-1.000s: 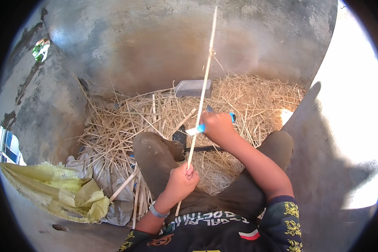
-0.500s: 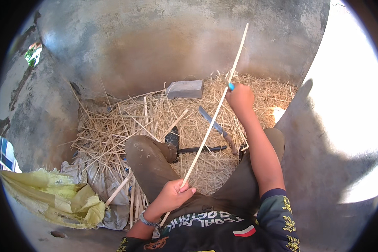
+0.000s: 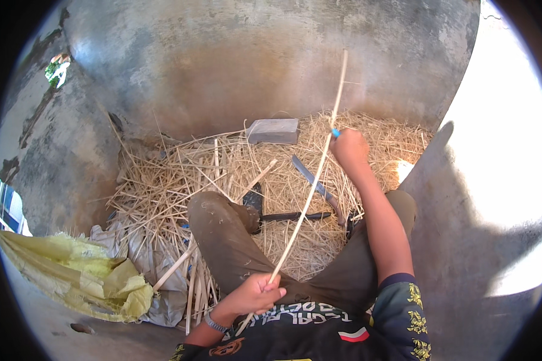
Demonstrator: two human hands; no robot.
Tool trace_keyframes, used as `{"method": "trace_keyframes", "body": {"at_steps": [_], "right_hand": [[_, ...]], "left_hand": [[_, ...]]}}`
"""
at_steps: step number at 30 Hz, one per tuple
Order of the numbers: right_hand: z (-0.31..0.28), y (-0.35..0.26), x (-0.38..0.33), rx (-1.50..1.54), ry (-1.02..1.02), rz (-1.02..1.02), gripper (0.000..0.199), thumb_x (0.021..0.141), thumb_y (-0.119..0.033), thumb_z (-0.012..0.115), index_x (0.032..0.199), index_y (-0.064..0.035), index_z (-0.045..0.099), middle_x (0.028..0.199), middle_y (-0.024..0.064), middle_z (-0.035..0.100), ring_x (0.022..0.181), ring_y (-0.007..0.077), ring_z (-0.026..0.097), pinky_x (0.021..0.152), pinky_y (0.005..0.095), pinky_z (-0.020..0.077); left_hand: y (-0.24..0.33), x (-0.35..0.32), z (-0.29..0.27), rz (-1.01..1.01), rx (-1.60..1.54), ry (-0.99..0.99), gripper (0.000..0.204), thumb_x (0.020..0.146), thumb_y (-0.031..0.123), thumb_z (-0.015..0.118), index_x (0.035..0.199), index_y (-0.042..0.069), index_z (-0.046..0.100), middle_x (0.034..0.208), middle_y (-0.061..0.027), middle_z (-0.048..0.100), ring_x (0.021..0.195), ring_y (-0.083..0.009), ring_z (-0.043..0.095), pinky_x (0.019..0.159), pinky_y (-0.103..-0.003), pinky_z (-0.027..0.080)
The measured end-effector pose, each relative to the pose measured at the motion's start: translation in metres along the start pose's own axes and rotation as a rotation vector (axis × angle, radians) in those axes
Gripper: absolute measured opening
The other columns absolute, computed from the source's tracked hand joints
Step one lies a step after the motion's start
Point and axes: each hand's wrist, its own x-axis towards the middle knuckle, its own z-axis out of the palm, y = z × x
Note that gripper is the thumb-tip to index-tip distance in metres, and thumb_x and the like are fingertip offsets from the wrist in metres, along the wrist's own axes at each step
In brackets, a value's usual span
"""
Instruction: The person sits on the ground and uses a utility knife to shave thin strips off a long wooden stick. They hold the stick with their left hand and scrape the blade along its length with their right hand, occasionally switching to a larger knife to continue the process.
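The left hand clenches its grip round the pale strip near its lower end; it slants up over the curved knife on the straw. The right hand grasps a blue tool at the strip. I'd call this shaving; another stroke needs steady holding.

Pale strip: long, thin, straw-coloured, gently bowed. Slants before you from 7 o'clock to 1 o'clock, far tip raised and free. Fine fibre juts off at 3 o'clock, just below that tip. Lower part gripped in your left hand, short end poking out toward 7. Blue tool: mostly hidden in your right hand, at strip's upper part toward 1; full shape unclear.
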Motion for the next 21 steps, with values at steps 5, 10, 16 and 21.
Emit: {"method": "trace_keyframes", "body": {"at_steps": [5,10,16,21], "right_hand": [[0.015,0.011,-0.014,-0.1,0.043,-0.191,0.028,0.088,-0.032,0.07,0.087,-0.0053,0.077,0.077,0.0173,0.072,0.07,0.0327,0.073,0.064,0.0452,0.059],[0.041,-0.034,-0.104,-0.203,-0.207,-0.656,0.028,0.086,-0.036,0.069,0.078,-0.0105,0.076,0.069,0.0133,0.069,0.069,0.0281,0.073,0.063,0.0426,0.0582],[0.036,-0.033,-0.076,-0.124,-0.179,-0.58,0.025,0.083,-0.039,0.072,0.083,-0.0144,0.078,0.07,0.0109,0.071,0.068,0.0301,0.072,0.066,0.0437,0.0585],[0.055,-0.027,-0.032,-0.208,-0.026,-0.236,0.023,0.088,-0.023,0.062,0.082,-0.0064,0.077,0.08,0.0173,0.074,0.074,0.0351,0.074,0.065,0.0421,0.0578]], "left_hand": [[-0.012,-0.003,-0.001,0.081,0.08,0.084,0.036,0.101,0.006,0.061,0.08,0.016,0.033,0.056,0.0077,0.039,0.04,-0.0012,0.037,0.036,-0.023,0.023],[0.008,0.01,-0.022,0.163,0.081,0.237,0.035,0.101,0.006,0.061,0.081,0.016,0.034,0.058,0.008,0.039,0.042,-0.0003,0.035,0.036,-0.023,0.021],[-0.009,0.024,-0.003,0.345,0.269,0.354,0.034,0.099,0.009,0.062,0.076,0.014,0.037,0.063,0.0077,0.041,0.057,0.0009,0.037,0.047,-0.022,0.029],[-0.011,0.022,-0.001,0.152,0.211,0.259,0.034,0.099,0.008,0.063,0.077,0.014,0.037,0.063,0.0062,0.043,0.055,0.0004,0.04,0.046,-0.021,0.031]]}}
